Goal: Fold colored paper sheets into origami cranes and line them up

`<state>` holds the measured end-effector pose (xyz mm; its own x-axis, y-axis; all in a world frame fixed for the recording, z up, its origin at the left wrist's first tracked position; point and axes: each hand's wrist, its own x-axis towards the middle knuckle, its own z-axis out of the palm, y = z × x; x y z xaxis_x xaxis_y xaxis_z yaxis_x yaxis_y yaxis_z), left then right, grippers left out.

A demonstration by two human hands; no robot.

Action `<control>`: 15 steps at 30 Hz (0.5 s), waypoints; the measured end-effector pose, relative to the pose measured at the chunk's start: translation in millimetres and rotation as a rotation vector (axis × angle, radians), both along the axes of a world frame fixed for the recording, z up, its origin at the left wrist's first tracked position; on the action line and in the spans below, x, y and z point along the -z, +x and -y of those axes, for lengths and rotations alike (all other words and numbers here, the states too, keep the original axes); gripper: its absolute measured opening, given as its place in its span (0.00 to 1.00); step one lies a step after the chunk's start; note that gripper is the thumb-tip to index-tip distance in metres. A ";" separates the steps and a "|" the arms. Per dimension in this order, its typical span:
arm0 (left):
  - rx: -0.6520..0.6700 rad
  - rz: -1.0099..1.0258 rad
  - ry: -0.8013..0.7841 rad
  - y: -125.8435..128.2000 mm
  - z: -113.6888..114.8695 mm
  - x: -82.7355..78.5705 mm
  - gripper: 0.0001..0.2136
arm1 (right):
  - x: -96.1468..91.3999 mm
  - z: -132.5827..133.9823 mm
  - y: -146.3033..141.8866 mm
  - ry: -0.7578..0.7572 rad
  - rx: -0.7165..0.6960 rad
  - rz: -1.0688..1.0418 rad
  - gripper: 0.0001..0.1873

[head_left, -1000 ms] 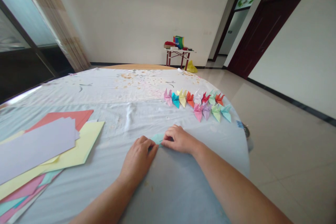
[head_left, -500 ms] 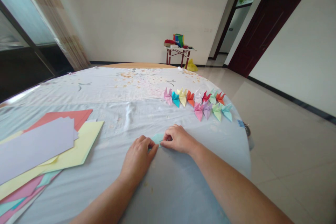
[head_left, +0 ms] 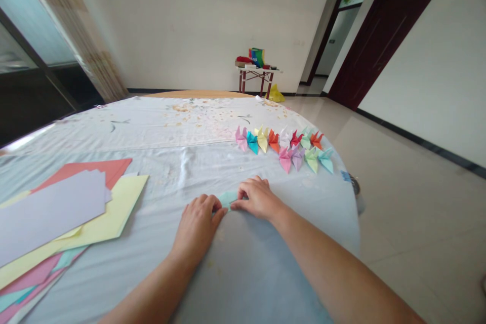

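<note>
A small folded piece of pale green paper (head_left: 228,198) lies on the cloth-covered table between my hands, partly hidden by the fingers. My left hand (head_left: 200,220) grips its left end, thumb and fingers closed at the edge. At its right end my right hand (head_left: 257,197) pinches the paper between thumb and forefinger. Beyond my right hand, folded paper cranes (head_left: 285,159) in several colours stand in two rows near the table's right edge.
To the left lies a spread stack of coloured paper, with a lilac sheet (head_left: 56,212) on top and a yellow sheet (head_left: 114,212) below. A patterned tablecloth (head_left: 152,126) covers the round table. A small side table (head_left: 258,70) stands by the far wall.
The view has shifted very slightly. My right thumb and fingers have opened a little wider on the paper's right end; both hands stay in nearly the same place.
</note>
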<state>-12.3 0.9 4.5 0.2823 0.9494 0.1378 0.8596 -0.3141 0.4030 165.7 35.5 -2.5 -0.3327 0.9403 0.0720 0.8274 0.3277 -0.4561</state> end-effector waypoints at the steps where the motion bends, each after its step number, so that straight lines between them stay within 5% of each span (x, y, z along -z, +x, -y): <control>1: -0.011 -0.012 0.004 -1.5 -0.2 0.2 0.09 | -0.2 -0.8 2.5 -0.008 0.014 0.014 0.20; 15: 0.008 -0.025 -0.044 -11.5 -8.1 1.3 0.10 | -15.3 -6.4 21.5 -0.054 -0.035 -0.009 0.14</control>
